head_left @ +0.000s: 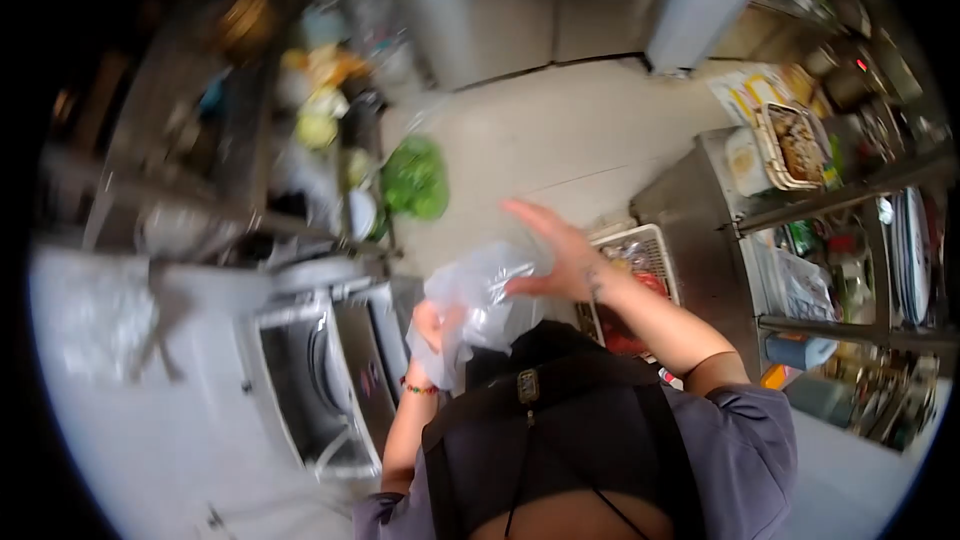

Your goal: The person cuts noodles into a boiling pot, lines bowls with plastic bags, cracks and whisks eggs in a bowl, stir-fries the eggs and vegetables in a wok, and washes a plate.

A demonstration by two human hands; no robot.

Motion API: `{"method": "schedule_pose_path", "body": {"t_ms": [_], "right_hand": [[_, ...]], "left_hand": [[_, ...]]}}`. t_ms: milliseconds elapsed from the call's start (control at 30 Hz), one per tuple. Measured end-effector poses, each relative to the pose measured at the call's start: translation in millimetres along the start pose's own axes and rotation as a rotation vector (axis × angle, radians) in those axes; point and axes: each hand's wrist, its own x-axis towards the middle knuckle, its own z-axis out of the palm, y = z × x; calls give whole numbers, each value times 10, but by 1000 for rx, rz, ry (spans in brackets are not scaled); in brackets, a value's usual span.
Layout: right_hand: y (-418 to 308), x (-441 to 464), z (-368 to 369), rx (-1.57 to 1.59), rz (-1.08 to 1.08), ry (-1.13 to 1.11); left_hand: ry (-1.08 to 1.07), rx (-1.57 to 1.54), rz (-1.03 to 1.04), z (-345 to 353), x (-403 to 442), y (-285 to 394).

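A thin, clear plastic bag (485,290) hangs crumpled in front of my body. My left hand (430,325) is closed on its left side, partly covered by the film. My right hand (565,258) is open at the bag's right edge, fingers stretched forward and thumb apart, close to the plastic. Whether the thumb touches the film I cannot tell. Motion blurs both hands, and no contents show in the bag.
A green bag of leafy vegetables (415,178) lies on the floor ahead. At my right stand a crate (655,240) on the floor and a steel counter (700,220) with a basket of brown food (795,145). To my left is an open steel container (310,380).
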Motion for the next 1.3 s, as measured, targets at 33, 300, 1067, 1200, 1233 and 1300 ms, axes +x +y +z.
{"method": "schedule_pose_path", "body": {"t_ms": [33, 300, 1067, 1200, 1233, 1300], "right_hand": [[55, 141, -45, -114, -13, 15], [1482, 1111, -773, -104, 238, -36], [5034, 2054, -5031, 435, 834, 1439], [5435, 1952, -5953, 213, 966, 1437], [5579, 1955, -6166, 207, 978, 1472], [5735, 1865, -6616, 523, 863, 1624]], "left_hand": [[-107, 136, 18, -30, 217, -117], [-722, 46, -42, 419, 2577, 436], [-1153, 338, 950, 6161, 7122, 2445], [-1244, 453, 1062, 7436, 7580, 2326], [-1311, 431, 969, 7854, 7670, 2264], [-1357, 325, 905, 8536, 7771, 2314]]}}
